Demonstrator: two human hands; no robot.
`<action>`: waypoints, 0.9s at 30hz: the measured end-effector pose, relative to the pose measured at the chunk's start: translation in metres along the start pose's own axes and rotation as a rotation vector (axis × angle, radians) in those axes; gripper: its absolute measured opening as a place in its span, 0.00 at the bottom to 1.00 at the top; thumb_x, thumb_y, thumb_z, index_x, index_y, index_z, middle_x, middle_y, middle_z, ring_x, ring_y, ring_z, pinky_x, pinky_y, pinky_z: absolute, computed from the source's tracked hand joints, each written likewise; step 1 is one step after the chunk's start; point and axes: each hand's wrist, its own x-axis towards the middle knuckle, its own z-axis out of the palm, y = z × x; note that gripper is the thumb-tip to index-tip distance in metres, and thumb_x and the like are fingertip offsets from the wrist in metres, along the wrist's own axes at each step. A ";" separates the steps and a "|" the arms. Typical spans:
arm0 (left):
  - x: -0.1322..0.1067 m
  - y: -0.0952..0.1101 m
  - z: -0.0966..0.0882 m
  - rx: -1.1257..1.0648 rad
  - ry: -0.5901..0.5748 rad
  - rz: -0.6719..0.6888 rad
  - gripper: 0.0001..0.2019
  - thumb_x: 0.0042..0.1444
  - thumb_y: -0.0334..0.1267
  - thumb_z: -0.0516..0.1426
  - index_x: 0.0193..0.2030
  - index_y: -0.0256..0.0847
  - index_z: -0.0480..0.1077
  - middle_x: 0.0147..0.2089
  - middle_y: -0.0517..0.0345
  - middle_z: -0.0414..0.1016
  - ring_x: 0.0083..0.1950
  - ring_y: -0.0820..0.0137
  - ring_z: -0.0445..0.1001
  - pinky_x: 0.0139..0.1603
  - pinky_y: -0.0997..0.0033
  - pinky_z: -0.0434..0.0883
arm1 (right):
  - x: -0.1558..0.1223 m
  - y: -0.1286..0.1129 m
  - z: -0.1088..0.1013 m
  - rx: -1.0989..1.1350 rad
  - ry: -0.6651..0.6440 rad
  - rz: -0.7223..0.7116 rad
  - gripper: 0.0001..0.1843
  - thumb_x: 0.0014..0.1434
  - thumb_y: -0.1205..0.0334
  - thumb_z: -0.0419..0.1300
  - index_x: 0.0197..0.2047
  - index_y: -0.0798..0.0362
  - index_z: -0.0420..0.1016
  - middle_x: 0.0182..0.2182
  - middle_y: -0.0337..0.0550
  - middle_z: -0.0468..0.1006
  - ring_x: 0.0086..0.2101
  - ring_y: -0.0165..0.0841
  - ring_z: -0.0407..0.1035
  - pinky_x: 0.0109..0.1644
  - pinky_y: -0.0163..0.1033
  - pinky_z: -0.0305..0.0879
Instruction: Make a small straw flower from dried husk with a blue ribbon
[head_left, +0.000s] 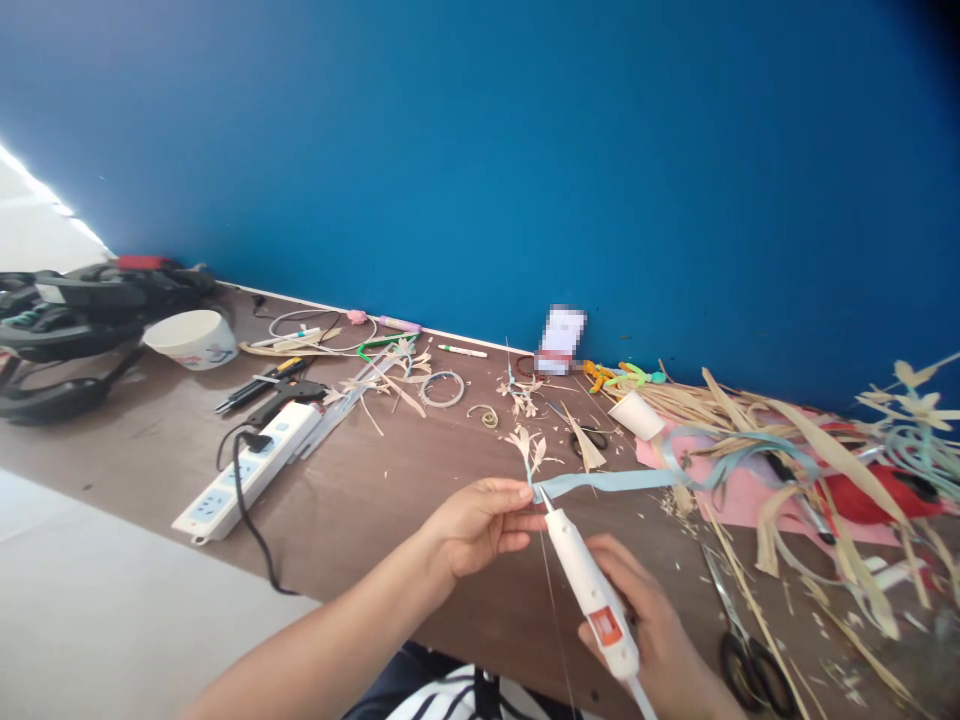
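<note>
My left hand (pixel 491 525) pinches the stem of a pale husk flower (pixel 527 450), with a light blue ribbon (pixel 622 481) meeting the stem at the fingertips. The ribbon stretches away to the right toward the pile. In my right hand (pixel 645 610) is a white hot glue gun (pixel 586 580) with an orange part on its body. Its metal nozzle points up and left and appears to touch the ribbon's end by the stem. A thin wire hangs down below the left fingers.
Scissors (pixel 750 660) lie at the front right, near a heap of dried husk strips (pixel 735 405) and pink paper (pixel 712 505). A power strip (pixel 247 475), a second glue gun (pixel 289 400) and a white bowl (pixel 191 338) occupy the left. A blue wall (pixel 480 180) rises behind the table.
</note>
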 end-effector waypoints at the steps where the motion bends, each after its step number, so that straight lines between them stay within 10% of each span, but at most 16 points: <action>1: 0.000 0.000 0.000 0.000 0.001 -0.001 0.04 0.46 0.33 0.59 0.30 0.34 0.72 0.33 0.53 0.76 0.30 0.72 0.75 0.23 0.81 0.65 | 0.000 -0.001 -0.001 -0.002 0.002 -0.002 0.09 0.49 0.69 0.55 0.37 0.52 0.63 0.35 0.45 0.66 0.33 0.34 0.63 0.36 0.36 0.63; 27: -0.001 -0.005 -0.001 0.028 0.019 0.021 0.05 0.46 0.34 0.59 0.30 0.34 0.73 0.32 0.51 0.76 0.26 0.76 0.72 0.22 0.81 0.66 | -0.006 -0.010 -0.005 -0.090 -0.034 0.009 0.02 0.50 0.67 0.54 0.31 0.53 0.65 0.34 0.46 0.68 0.35 0.35 0.65 0.38 0.35 0.64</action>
